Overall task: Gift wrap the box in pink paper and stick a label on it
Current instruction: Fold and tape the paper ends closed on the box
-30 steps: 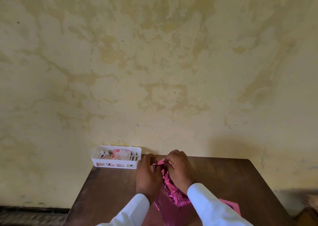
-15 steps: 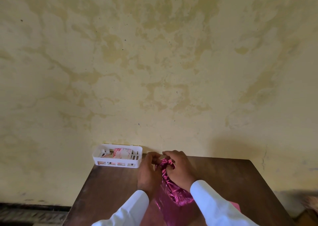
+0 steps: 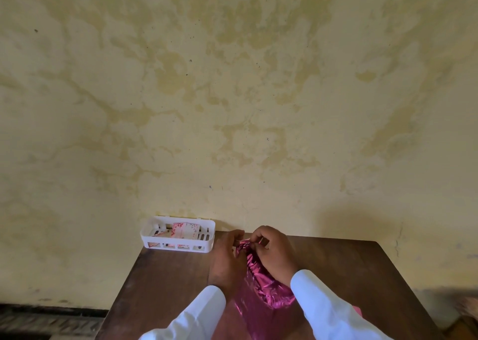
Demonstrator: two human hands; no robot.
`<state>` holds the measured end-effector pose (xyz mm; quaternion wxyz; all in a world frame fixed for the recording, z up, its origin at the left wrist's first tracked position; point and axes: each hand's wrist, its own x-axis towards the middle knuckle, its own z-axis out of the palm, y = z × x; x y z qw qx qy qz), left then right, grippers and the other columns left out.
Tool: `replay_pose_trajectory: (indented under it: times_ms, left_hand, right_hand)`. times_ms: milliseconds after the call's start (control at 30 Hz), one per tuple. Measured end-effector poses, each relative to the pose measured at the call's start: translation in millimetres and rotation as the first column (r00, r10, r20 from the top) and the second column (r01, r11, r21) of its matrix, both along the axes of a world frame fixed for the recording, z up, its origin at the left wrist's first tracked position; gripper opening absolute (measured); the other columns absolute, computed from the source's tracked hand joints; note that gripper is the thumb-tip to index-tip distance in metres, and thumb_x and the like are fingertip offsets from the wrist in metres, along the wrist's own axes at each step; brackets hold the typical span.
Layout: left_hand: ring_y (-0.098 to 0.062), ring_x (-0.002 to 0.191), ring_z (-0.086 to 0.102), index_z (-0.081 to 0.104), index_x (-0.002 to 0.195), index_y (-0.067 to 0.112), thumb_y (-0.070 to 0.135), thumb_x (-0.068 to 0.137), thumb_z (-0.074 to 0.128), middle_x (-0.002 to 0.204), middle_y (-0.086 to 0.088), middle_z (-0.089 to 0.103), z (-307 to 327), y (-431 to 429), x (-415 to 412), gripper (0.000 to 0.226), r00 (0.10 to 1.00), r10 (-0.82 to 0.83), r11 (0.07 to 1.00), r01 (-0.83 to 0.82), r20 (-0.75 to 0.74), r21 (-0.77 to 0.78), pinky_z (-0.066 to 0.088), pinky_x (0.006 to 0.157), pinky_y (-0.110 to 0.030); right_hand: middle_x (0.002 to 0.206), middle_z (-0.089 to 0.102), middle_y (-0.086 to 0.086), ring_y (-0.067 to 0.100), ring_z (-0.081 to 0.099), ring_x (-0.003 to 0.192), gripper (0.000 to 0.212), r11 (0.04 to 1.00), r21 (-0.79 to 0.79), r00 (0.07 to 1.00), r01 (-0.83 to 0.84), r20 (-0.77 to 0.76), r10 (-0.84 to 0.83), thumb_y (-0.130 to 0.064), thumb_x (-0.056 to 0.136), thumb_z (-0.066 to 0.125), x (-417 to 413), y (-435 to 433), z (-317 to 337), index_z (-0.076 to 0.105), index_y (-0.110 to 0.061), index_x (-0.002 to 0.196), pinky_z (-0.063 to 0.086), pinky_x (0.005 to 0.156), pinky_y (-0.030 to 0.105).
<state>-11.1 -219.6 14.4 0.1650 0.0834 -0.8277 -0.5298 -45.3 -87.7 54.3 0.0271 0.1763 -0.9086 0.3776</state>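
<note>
Most of my feed from the head view is just wall (image 3: 232, 94), yellowish plaster that's blotchy all over. Below it is the dark brown wooden table (image 3: 168, 275), pushed up against the wall, and everything sits on that.

The pink paper (image 3: 263, 285) is the shiny foil sort. It lies about mid-width on the table, towards the near edge, and runs away from me between the two arms. It's crumpled and puffed up in the middle, then gathered into a twisted end on the far side, close to the table's back edge. I can't see the box itself, since the foil covers whatever is under it.

Both arms come in from the bottom in white, left sleeve (image 3: 196, 314) and right sleeve (image 3: 326, 308). The right hand (image 3: 276, 251) is on top of the bundle with its fingers curled in, pinching the gathered end. The left hand (image 3: 226, 259) sits tight against the left side of that same end. Its fingers are curled over and gripping the foil too, so both hands meet at the twist.

At the table's back left corner, right up by the wall, there's a white plastic basket (image 3: 178, 248) with slotted sides. A few small cards (image 3: 185, 229) stand inside it, white with pink print that's too small for me to read.

Last bit: a pink corner (image 3: 358, 310) pokes out past the right sleeve, and I can't tell what it belongs to.
</note>
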Motion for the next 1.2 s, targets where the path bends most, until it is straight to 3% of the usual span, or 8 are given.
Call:
replay_pose_trajectory:
  times_ms: [133, 233, 367, 533, 700, 867, 1100, 1200]
  left_hand:
    - [0.005, 0.101, 0.058, 0.070, 0.102, 0.042, 0.012, 0.088, 0.066, 0.104, 0.024, 0.067, 0, -2, 0, 0.035, 0.997, -0.055, 0.996, 0.051, -0.054, -0.068, 0.048, 0.088, -0.017]
    - [0.003, 0.102, 0.057, 0.071, 0.104, 0.042, 0.012, 0.087, 0.065, 0.104, 0.025, 0.066, -2, -3, 0, 0.035, 0.994, -0.062, 0.989, 0.049, -0.091, -0.140, 0.049, 0.089, -0.021]
    - [0.002, 0.102, 0.057, 0.069, 0.108, 0.043, 0.017, 0.089, 0.065, 0.105, 0.023, 0.065, -2, -2, 0, 0.033, 0.995, -0.055, 0.987, 0.041, -0.087, -0.157, 0.048, 0.090, -0.019]
    - [0.005, 0.096, 0.059, 0.063, 0.106, 0.034, 0.017, 0.091, 0.062, 0.099, 0.018, 0.067, 5, -5, 8, 0.023, 0.995, -0.080, 0.997, 0.080, -0.052, -0.006, 0.049, 0.083, -0.015]
    - [-0.002, 0.096, 0.065, 0.066, 0.108, 0.023, 0.000, 0.097, 0.048, 0.098, 0.015, 0.070, 7, -15, -2, 0.031, 0.998, -0.047, 0.993, 0.043, 0.034, 0.114, 0.048, 0.080, -0.009]
    - [0.005, 0.088, 0.061, 0.063, 0.127, 0.013, 0.004, 0.096, 0.058, 0.094, 0.013, 0.068, 20, -21, -17, 0.033, 0.991, -0.085, 0.990, 0.072, 0.104, 0.125, 0.043, 0.065, 0.000]
    - [0.003, 0.081, 0.065, 0.072, 0.109, 0.013, -0.001, 0.092, 0.060, 0.085, 0.012, 0.070, 32, -20, -31, 0.025, 0.984, -0.122, 0.991, 0.115, 0.127, 0.064, 0.053, 0.073, -0.010]
    - [0.001, 0.088, 0.063, 0.072, 0.109, 0.019, 0.003, 0.095, 0.058, 0.094, 0.011, 0.067, 33, -20, -31, 0.025, 0.988, -0.109, 0.994, 0.108, 0.113, 0.016, 0.046, 0.072, -0.004]
  right_hand:
    - [0.087, 0.064, -0.017, 0.003, 0.059, 0.087, 0.022, 0.999, 0.025, 0.996, 0.020, -0.084, -0.018, -0.012, 0.092, 0.063, 0, 2, -10, 0.062, -0.032, 0.082, 0.051, 0.075, 0.017]
    - [0.093, 0.064, -0.017, 0.003, 0.059, 0.090, 0.018, 0.998, 0.056, 0.996, 0.036, -0.087, -0.031, -0.015, 0.092, 0.062, 1, 3, -11, 0.062, -0.033, 0.090, 0.054, 0.080, 0.025]
    - [0.111, 0.061, -0.015, 0.006, 0.057, 0.102, 0.030, 0.998, 0.041, 0.999, 0.042, -0.028, -0.040, -0.015, 0.094, 0.061, 3, 2, -5, 0.061, -0.034, 0.117, 0.052, 0.092, 0.024]
    - [0.100, 0.061, -0.012, 0.005, 0.058, 0.090, 0.027, 0.997, -0.024, 0.997, 0.074, -0.017, -0.074, -0.006, 0.093, 0.060, -3, -1, 1, 0.065, -0.028, 0.107, 0.050, 0.081, 0.015]
    - [0.104, 0.060, -0.014, -0.001, 0.059, 0.091, 0.037, 0.984, -0.139, 0.994, 0.113, 0.025, -0.111, -0.003, 0.094, 0.060, -3, -6, -2, 0.062, -0.030, 0.120, 0.046, 0.074, 0.004]
    - [0.114, 0.060, -0.012, 0.002, 0.059, 0.099, 0.031, 0.986, -0.123, 0.994, 0.110, 0.031, -0.107, -0.009, 0.097, 0.058, 0, -9, -3, 0.061, -0.028, 0.121, 0.053, 0.089, 0.019]
    - [0.118, 0.058, -0.011, 0.005, 0.058, 0.101, 0.035, 0.987, -0.109, 0.993, 0.118, 0.003, -0.119, -0.010, 0.096, 0.056, 2, -8, -5, 0.058, -0.028, 0.126, 0.048, 0.081, 0.011]
    - [0.115, 0.057, -0.010, 0.005, 0.058, 0.097, 0.035, 0.984, -0.126, 0.992, 0.124, 0.010, -0.124, -0.016, 0.092, 0.062, 3, -6, -4, 0.057, -0.027, 0.126, 0.047, 0.075, 0.008]
